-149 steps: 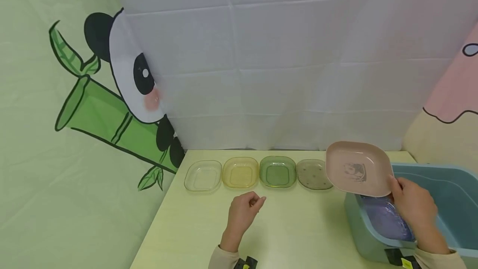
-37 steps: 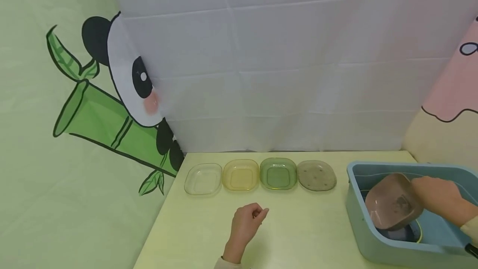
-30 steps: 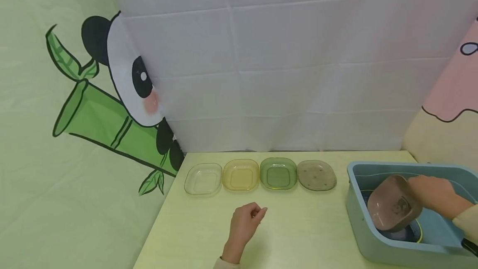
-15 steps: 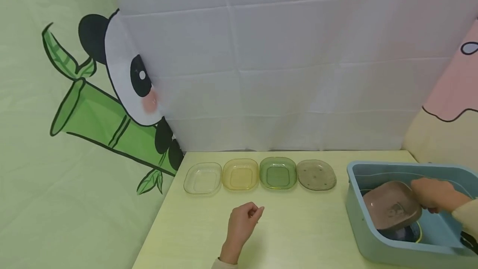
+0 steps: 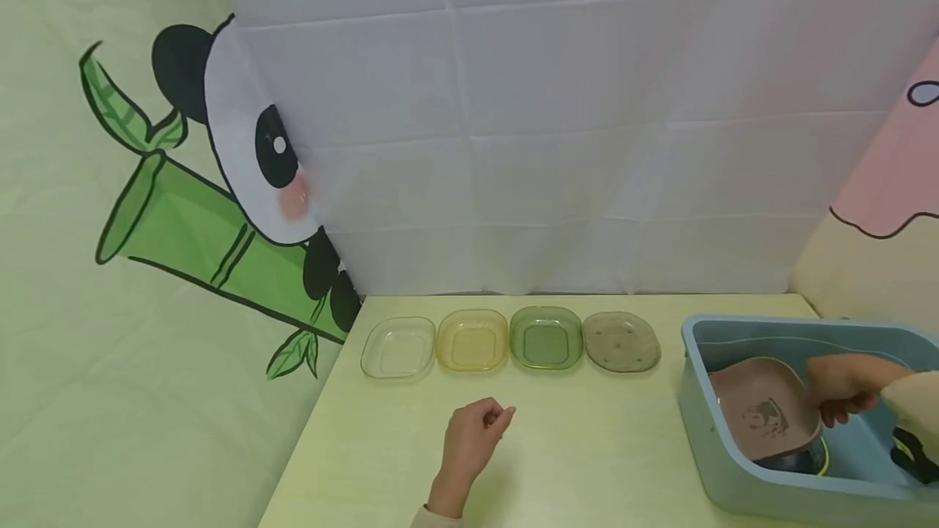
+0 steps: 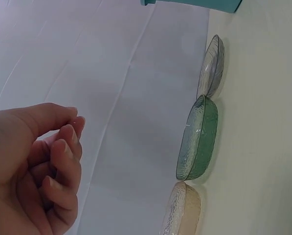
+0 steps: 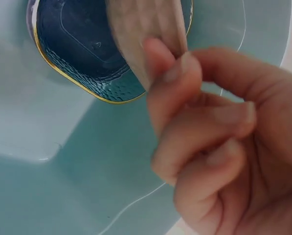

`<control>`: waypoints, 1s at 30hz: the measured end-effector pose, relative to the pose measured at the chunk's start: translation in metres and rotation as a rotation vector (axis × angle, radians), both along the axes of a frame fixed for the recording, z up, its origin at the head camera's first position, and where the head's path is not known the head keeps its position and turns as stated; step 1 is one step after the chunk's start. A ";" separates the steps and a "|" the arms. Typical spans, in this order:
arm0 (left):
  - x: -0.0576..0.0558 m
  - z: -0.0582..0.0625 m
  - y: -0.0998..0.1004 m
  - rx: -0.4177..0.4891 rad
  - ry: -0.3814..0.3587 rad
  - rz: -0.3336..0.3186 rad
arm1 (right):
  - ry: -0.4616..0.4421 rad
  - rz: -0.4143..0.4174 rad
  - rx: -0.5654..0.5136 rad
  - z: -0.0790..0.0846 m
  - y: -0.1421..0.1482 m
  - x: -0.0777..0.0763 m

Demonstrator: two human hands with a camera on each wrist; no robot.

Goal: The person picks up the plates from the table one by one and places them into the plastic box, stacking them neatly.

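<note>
The plate [image 5: 763, 410] is inside the tub [image 5: 707, 438], tilted, toward the tub's left wall. Your right hand [image 5: 849, 385] pinches its right edge between thumb and index finger, the other fingers curled in. Beneath it, partly covered, sits the blue dish [image 7: 82, 39] with a gold rim; whether the two touch, you cannot tell. The tub stands at the right end of the table [image 5: 587, 446]. Your left hand [image 5: 472, 434] hangs over the table, loosely curled on air, thumb near the index fingertip. Along the table's far edge, from its far left corner rightward, run the clear dish [image 5: 398, 348], yellow dish [image 5: 473, 341], green dish [image 5: 546, 337] and grey dish [image 5: 622, 342].
</note>
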State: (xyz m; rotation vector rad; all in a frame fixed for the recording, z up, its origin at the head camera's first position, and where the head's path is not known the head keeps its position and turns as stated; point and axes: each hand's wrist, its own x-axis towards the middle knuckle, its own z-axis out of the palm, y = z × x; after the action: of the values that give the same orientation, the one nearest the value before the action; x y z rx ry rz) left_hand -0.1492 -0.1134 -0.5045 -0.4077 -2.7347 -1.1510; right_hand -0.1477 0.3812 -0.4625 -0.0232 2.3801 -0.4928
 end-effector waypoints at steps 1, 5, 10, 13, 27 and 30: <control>0.000 0.000 -0.001 -0.001 0.002 0.000 | -0.024 -0.006 -0.001 0.001 -0.001 0.000; 0.000 -0.002 -0.002 0.002 -0.005 -0.005 | -0.130 -0.057 -0.037 0.006 -0.007 0.002; 0.000 -0.003 -0.002 -0.002 -0.006 -0.011 | -0.274 -0.108 -0.060 0.001 -0.003 -0.003; 0.000 -0.002 -0.002 -0.004 -0.006 -0.010 | -0.333 -0.097 -0.053 -0.003 0.001 -0.004; -0.002 -0.007 -0.002 -0.008 0.000 -0.002 | -0.387 -0.002 0.044 -0.030 0.022 -0.012; -0.001 -0.007 -0.002 -0.004 -0.003 -0.004 | -0.444 -0.008 0.056 -0.059 0.044 -0.026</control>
State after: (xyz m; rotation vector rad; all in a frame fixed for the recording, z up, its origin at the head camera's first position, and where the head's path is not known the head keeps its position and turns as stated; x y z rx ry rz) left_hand -0.1506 -0.1154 -0.5119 -0.4118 -2.7404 -1.1487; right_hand -0.1740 0.4255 -0.5215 0.1101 1.9571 -0.3876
